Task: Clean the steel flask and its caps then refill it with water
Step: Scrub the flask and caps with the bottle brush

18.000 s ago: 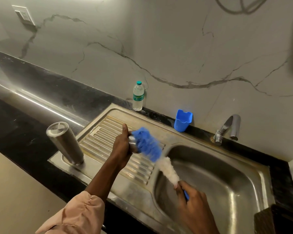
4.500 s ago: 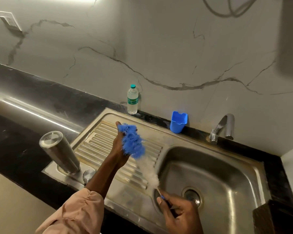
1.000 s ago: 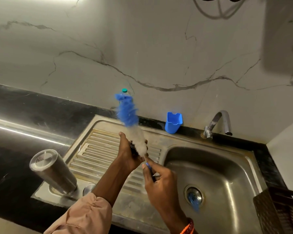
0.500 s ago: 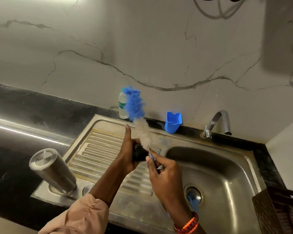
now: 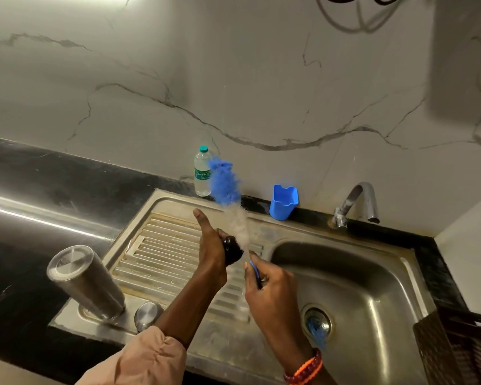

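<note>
Head view: left hand (image 5: 210,245) grips black cap (image 5: 232,250) over drainboard; right hand (image 5: 270,290) pinches bottle brush (image 5: 225,182) handle. Steel flask (image 5: 85,282) stands inverted at sink (image 5: 400,262) corner, steel cap (image 5: 148,315) just beside it.

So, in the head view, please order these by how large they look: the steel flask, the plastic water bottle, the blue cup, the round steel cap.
1. steel flask
2. plastic water bottle
3. blue cup and round steel cap: too alike to rank; the cap is also nearer the camera.
</note>
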